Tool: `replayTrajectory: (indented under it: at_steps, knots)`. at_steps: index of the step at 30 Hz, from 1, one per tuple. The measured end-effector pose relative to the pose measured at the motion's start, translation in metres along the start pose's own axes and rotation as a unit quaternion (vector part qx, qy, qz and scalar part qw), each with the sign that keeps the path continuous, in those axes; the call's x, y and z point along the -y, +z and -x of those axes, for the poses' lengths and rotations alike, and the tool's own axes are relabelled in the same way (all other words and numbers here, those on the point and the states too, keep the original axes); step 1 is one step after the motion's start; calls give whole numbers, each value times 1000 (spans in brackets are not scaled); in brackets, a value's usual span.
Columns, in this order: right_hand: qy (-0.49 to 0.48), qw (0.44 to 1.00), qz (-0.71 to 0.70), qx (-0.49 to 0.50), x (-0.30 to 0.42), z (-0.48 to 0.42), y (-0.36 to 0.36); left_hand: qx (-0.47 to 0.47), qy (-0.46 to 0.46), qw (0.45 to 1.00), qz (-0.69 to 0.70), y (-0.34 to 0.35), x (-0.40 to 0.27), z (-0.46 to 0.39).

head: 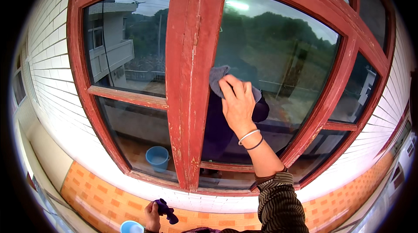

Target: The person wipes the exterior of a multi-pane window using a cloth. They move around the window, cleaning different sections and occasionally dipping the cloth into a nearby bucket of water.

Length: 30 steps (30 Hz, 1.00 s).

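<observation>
My right hand (240,105) presses a grey-blue cloth (219,75) against a window pane (281,60), near the pane's left edge. The fingers are bent over the cloth, which hides part of the glass. A red-painted wooden frame (192,79) with worn, flaking paint surrounds the panes. Low in the view, my left hand (152,215) grips a crumpled dark purple cloth (168,211) away from the window. Beside that hand, a light blue bucket (132,226) is partly cut off by the lower edge of the picture.
White tiled wall (49,60) flanks the window on both sides. Orange patterned floor tiles (107,203) run below it. Another pane (127,46) reflects a building and trees, and a lower pane (140,138) shows a blue bucket reflection. Metal hinge (197,30) sits on the frame.
</observation>
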State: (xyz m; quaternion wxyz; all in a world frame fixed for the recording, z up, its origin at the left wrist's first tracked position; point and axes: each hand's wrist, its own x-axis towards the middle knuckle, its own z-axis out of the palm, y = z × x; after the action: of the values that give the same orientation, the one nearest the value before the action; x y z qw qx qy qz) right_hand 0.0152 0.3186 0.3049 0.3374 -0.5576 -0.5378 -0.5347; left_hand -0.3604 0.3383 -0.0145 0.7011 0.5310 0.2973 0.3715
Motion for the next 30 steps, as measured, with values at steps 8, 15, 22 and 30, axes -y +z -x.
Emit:
replayTrajectory:
  at_steps: [8, 15, 22, 30]
  knots:
    - [76, 978, -98, 167, 51, 222, 23, -50, -37, 998, -12, 13, 23, -1]
    - [267, 907, -242, 218, 54, 239, -21, -31, -41, 998, -37, 11, 10, 22]
    - [118, 971, -73, -192, -42, 11, -79, -75, -60, 995, -40, 11, 17, 36]
    - [-79, 986, 65, -133, -109, -24, -45, -73, -52, 994, -57, 24, 21, 21]
